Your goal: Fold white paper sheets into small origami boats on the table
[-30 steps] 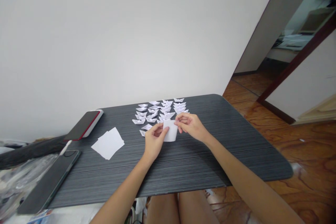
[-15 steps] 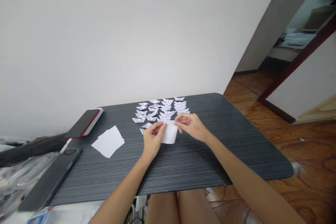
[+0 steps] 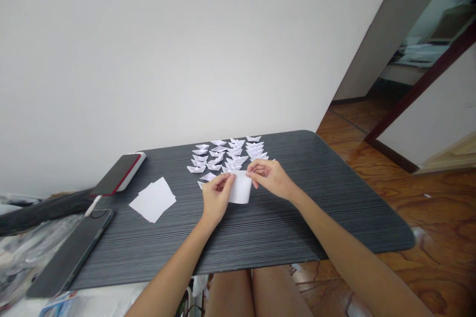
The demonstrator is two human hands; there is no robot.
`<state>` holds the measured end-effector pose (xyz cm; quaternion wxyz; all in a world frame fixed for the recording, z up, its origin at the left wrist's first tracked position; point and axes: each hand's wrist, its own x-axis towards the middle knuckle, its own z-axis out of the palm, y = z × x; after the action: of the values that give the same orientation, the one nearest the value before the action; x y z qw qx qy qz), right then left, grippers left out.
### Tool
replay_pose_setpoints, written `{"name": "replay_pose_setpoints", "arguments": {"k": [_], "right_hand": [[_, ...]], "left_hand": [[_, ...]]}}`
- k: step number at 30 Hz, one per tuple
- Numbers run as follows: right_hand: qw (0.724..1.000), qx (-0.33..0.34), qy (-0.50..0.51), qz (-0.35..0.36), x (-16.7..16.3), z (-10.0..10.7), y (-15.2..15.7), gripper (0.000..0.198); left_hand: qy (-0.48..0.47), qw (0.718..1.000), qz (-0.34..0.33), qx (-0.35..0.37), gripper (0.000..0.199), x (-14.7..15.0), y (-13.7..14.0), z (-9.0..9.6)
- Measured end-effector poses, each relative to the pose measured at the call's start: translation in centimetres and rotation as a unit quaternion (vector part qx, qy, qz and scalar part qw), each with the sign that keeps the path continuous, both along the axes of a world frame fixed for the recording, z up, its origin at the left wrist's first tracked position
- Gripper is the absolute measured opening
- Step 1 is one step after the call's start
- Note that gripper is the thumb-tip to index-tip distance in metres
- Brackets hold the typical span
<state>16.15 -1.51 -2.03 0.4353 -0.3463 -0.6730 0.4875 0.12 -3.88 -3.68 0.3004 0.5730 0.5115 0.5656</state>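
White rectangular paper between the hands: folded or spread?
The white rectangular paper looks doubled over, its lower end seemingly rounded; left hand and right hand pinch near its top. Whether it's creased: cannot tell.

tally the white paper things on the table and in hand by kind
Small white folded-paper boats on the dark streaked tabletop: at least 20, overlapping
Flat white paper sheets, overlapping: at least 2
White paper piece held by left hand and right hand: 1
Total: at least 23
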Motion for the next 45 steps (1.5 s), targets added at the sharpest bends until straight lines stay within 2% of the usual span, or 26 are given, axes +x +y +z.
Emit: {"name": "replay_pose_setpoints", "arguments": {"k": [9,13,16,22,27,31,36,45], "right_hand": [[1.0,-0.01,0.011,-0.001,-0.1,0.1,-0.1,0.013],[0.997,-0.066,0.025,-0.003,-0.1,-0.2,0.3,0.024],[0.995,-0.096,0.012,0.001,-0.1,-0.7,0.8,0.019],[0.99,-0.123,0.02,-0.062,-0.3,-1.1,1.0,0.021],[0.987,-0.158,-0.002,0.0,-0.8,-1.0,0.3,0.023],[0.988,-0.155,-0.006,-0.008,-0.9,-1.0,0.1,0.026],[0.984,-0.169,-0.017,0.056,-0.9,-1.3,0.0,0.024],[0.982,-0.159,-0.024,0.1,-0.9,-1.0,-0.6,0.022]], "left_hand": [[0.004,1.0,-0.011,-0.001,0.019,-0.1,0.1,-0.2],[0.002,1.0,-0.011,-0.01,0.02,-0.1,0.0,-0.2],[-0.002,1.0,-0.009,-0.014,0.02,-0.1,0.0,-0.1],[0.003,1.0,0.003,-0.021,0.021,0.1,0.1,0.1],[-0.023,0.999,0.015,-0.023,0.022,0.0,0.4,0.1],[-0.022,0.999,0.021,-0.018,0.023,-0.2,0.7,0.1],[-0.013,0.999,0.048,-0.014,0.023,-0.7,0.9,0.1],[-0.027,0.997,0.072,-0.023,0.023,-0.8,0.7,0.6]]}}
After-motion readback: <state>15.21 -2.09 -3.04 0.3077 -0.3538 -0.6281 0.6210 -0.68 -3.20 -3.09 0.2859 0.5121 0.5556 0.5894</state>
